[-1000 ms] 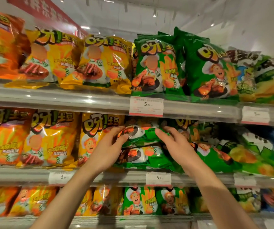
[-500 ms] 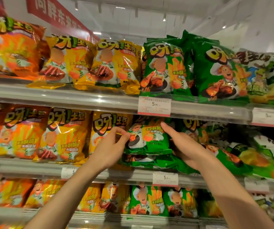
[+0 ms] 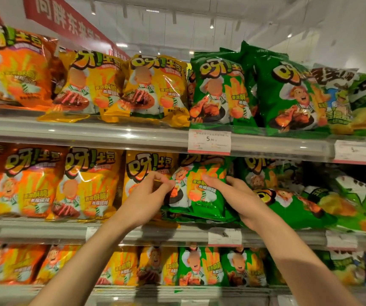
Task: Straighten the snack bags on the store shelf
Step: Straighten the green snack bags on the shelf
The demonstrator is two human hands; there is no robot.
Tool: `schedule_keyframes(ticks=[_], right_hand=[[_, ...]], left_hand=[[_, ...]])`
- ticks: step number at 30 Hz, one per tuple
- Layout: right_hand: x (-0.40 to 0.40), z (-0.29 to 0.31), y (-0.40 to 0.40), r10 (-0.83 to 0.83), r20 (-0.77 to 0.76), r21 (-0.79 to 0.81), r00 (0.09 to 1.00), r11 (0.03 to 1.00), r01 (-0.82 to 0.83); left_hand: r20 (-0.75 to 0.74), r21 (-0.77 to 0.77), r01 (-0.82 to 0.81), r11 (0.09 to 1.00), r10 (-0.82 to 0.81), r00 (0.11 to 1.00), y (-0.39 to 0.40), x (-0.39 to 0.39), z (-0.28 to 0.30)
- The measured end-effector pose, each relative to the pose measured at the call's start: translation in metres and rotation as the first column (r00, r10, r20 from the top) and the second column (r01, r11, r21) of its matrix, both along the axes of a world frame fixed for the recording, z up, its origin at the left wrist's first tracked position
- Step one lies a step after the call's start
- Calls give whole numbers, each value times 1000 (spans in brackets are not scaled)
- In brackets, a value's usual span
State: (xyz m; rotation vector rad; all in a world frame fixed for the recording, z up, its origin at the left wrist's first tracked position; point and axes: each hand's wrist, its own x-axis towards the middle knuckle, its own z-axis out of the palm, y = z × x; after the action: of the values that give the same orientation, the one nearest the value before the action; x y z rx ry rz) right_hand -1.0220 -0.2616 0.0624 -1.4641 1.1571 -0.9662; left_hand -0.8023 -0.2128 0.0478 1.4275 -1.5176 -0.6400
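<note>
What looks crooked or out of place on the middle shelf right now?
To the right of the green bag that the left hand and right hand hold upright, another green bag lies tipped on its side, its face slanting instead of standing. The orange and yellow bags to the left stand upright in a row.

Yellow bag (image 3: 146,173) tight left, slumped green bags (image 3: 288,206) crowding right

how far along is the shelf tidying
Done: the yellow bags left of the hands stand upright, facing out. In hand: the left hand and right hand hold a green bag upright. Left: the green bags to its right lie toppled.
</note>
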Motion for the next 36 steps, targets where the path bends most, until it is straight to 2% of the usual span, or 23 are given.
schedule_keyframes(ticks=[3, 6, 9, 12, 18, 22, 24, 26, 29, 32, 36], right_hand=[[-6, -5, 7, 26, -50, -69, 998, 997, -29], [-13, -9, 14, -1, -176, -158, 984, 987, -28], [-21, -12, 21, 29, -226, -213, 974, 974, -79], [-26, -12, 29, 86, -187, -208, 979, 970, -125], [-25, -10, 46, 129, -90, -170, 988, 975, -143], [-24, -13, 43, 3, -51, -189, 999, 982, -12], [-19, -10, 38, -69, -33, -200, 997, 978, 61], [-15, -8, 27, -145, -130, -225, 981, 968, 113], [-1, -7, 3, -216, -411, -289, 886, 952, 98], [16, -5, -19, -167, -668, -206, 725, 978, 36], [29, 6, -33, -56, -812, -75, 581, 997, -9]], left_hand=[[-91, 60, 25, 998, -19, 996, -2, -4, 3], [-111, 88, 41, 995, -31, 993, -5, -5, 2], [-153, 90, 102, 991, -88, 984, -2, -10, 1], [-203, 76, 155, 985, -137, 970, 2, -16, -1], [-213, 18, 134, 991, -127, 969, 6, -16, -3], [-205, -46, 132, 990, -139, 969, 16, -6, -7], [-183, -71, 79, 994, -91, 979, 24, 10, -11], [-160, -104, 7, 995, -24, 987, 31, 28, -14], [-197, -158, -100, 982, 68, 978, 38, 47, -16], [-217, -197, -171, 965, 128, 968, 39, 53, -18], [-221, -226, -211, 951, 161, 962, 38, 52, -22]])
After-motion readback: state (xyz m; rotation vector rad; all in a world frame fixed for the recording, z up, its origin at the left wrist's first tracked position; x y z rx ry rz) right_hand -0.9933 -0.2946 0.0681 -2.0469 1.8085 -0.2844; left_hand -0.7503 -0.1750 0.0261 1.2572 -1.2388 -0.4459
